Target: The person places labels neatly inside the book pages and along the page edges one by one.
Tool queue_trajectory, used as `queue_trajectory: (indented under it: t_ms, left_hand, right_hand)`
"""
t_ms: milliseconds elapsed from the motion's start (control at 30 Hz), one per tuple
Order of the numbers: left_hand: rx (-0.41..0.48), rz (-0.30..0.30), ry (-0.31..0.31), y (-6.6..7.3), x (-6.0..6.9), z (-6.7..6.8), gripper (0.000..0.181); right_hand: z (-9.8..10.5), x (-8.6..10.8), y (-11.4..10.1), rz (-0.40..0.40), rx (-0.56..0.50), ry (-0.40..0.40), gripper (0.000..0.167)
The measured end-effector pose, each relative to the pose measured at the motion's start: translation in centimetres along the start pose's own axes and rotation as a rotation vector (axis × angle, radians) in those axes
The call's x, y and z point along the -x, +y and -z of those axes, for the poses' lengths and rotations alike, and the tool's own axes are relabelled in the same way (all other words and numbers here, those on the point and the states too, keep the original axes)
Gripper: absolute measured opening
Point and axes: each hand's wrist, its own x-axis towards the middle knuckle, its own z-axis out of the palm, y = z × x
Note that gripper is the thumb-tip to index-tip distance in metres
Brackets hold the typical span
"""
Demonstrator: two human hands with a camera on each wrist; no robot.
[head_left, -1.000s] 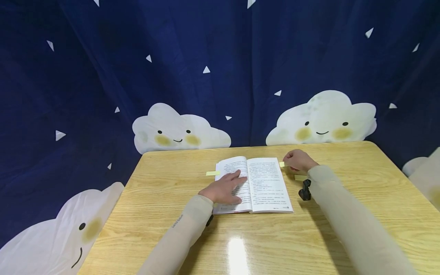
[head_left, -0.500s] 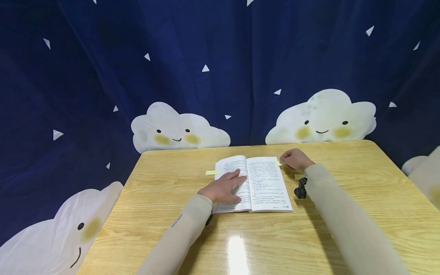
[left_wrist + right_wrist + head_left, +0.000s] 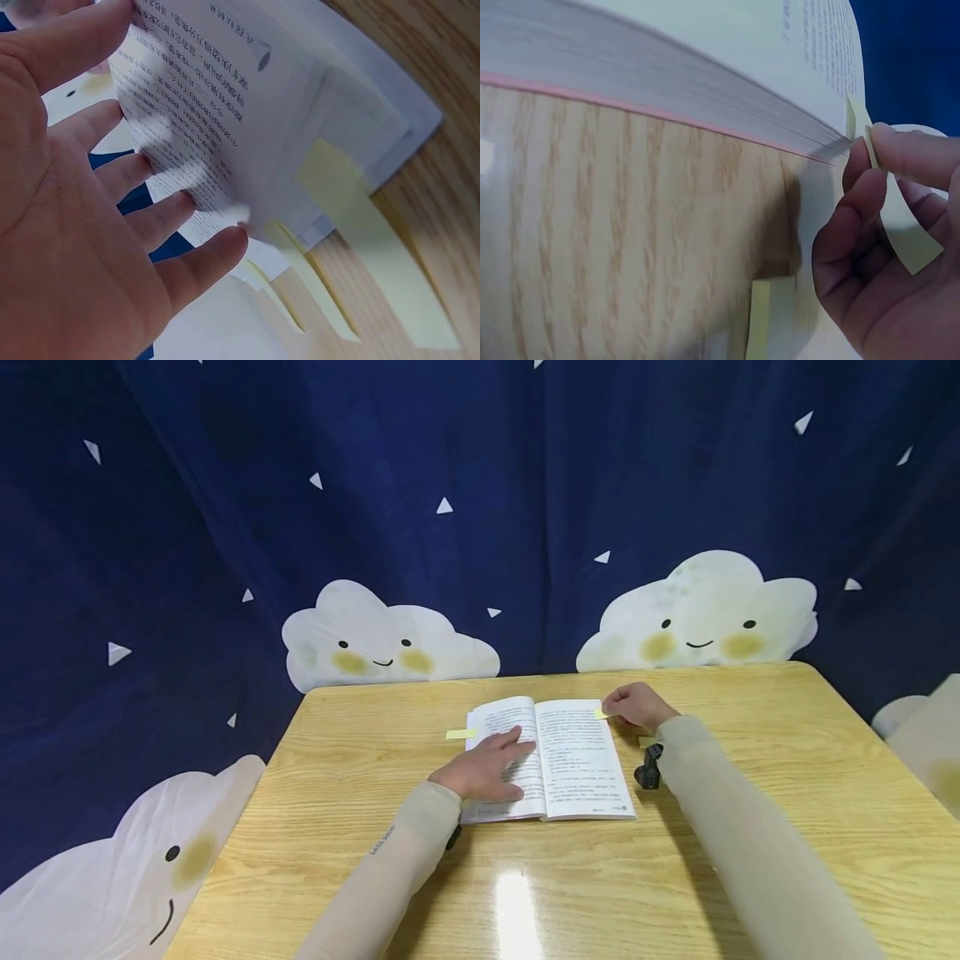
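Observation:
An opened book (image 3: 581,768) lies on the table, printed pages up. My left hand (image 3: 483,770) rests with spread fingers on its left page; the left wrist view shows the palm (image 3: 82,217) and fingertips against the paper. At the top of the right page's outer edge, my right hand (image 3: 637,706) pinches a yellow sticky strip (image 3: 601,714). In the right wrist view the strip (image 3: 907,232) runs between thumb and forefinger of the hand (image 3: 900,225), its far end at the page edge. Several yellow strips (image 3: 375,255) stick out from the left side.
A yellow sticky pad (image 3: 771,319) lies on the wooden table (image 3: 360,735), right of the book and partly behind the right wrist in the head view. A dark blue curtain (image 3: 390,460) with white clouds hangs behind the table.
My right hand has moved left with the yellow strip, from just beside the right page onto its upper outer edge. The left hand has stayed on the left page.

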Motion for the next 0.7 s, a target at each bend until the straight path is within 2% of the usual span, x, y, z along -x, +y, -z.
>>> queue_trajectory:
  t_ms: [700]
  left_hand:
    - [-0.005,-0.005,0.007,-0.02,-0.04,-0.06,0.076]
  right_hand:
    - [-0.57,-0.12,-0.08,-0.069,-0.032,0.005,0.025]
